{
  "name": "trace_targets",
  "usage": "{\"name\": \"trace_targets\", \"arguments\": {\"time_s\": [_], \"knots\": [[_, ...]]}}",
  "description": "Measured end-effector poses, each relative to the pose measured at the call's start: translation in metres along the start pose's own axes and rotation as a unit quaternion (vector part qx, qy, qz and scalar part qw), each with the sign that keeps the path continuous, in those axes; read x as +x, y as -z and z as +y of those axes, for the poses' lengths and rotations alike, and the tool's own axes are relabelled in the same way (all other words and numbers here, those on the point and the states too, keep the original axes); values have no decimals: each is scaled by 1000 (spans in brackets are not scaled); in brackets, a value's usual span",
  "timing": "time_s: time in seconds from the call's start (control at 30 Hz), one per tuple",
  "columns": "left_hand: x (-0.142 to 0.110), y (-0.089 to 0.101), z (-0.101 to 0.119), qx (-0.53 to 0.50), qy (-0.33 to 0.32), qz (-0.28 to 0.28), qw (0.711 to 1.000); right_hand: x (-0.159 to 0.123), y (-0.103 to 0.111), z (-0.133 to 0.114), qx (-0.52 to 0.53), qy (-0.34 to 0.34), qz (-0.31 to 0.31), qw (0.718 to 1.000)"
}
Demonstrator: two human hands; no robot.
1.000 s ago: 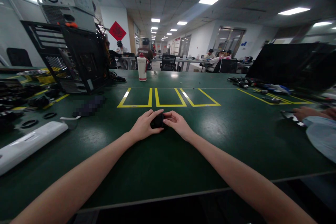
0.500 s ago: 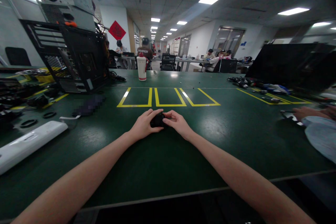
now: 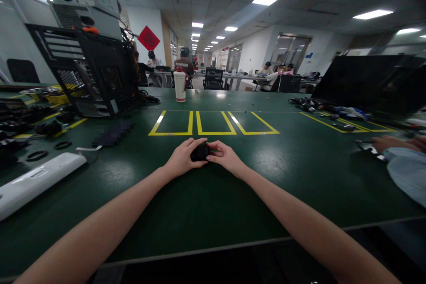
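Note:
Between my two hands is a black, roughly cylindrical part (image 3: 199,152), held low over the green table (image 3: 186,213); its exact kind does not show. My left hand (image 3: 181,156) wraps round its left side, fingers over the top and thumb along the near side. On its right end, my right hand (image 3: 223,156) pinches with thumb and fingertips. The fingers cover much of the part's two ends. Just beyond the hands, yellow tape outlines (image 3: 216,133) mark the table.
At left lie a white elongated device (image 3: 40,182), black rings (image 3: 36,156) and a blurred dark item (image 3: 113,133). A black computer case (image 3: 100,71) stands behind them. A white cup (image 3: 180,86) is at the back. Another person's sleeve (image 3: 404,171) reaches in at right.
My right thumb and fingertips have shifted very slightly against the black part's right end, showing a little more of it. My left hand keeps its place.

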State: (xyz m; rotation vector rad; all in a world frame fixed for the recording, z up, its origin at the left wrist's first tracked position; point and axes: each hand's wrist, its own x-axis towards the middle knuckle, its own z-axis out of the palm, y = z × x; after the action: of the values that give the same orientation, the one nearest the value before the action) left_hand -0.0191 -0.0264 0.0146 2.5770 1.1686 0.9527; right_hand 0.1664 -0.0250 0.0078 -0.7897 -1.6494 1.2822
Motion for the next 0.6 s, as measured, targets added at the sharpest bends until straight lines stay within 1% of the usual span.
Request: {"name": "trace_targets", "arguments": {"time_s": [0.13, 0.27, 0.37, 0.47, 0.6], "knots": [[0, 0, 0, 2, 2, -3, 1000, -1, -2, -3, -19, -4, 20, 1000], [-1, 0, -1, 1, 0, -4, 1000, 0, -3, -1, -7, -6, 35, 999], [0, 0, -1, 2, -1, -5, 1000, 1, -2, 2, -5, -19, 23, 1000], [0, -1, -1, 9, -2, -4, 1000, 2, 0, 5, 1, -9, 7, 1000], [0, -1, -2, 25, -9, 4, 1000, 3, 1, 6, -3, 0, 15, 1000]]}}
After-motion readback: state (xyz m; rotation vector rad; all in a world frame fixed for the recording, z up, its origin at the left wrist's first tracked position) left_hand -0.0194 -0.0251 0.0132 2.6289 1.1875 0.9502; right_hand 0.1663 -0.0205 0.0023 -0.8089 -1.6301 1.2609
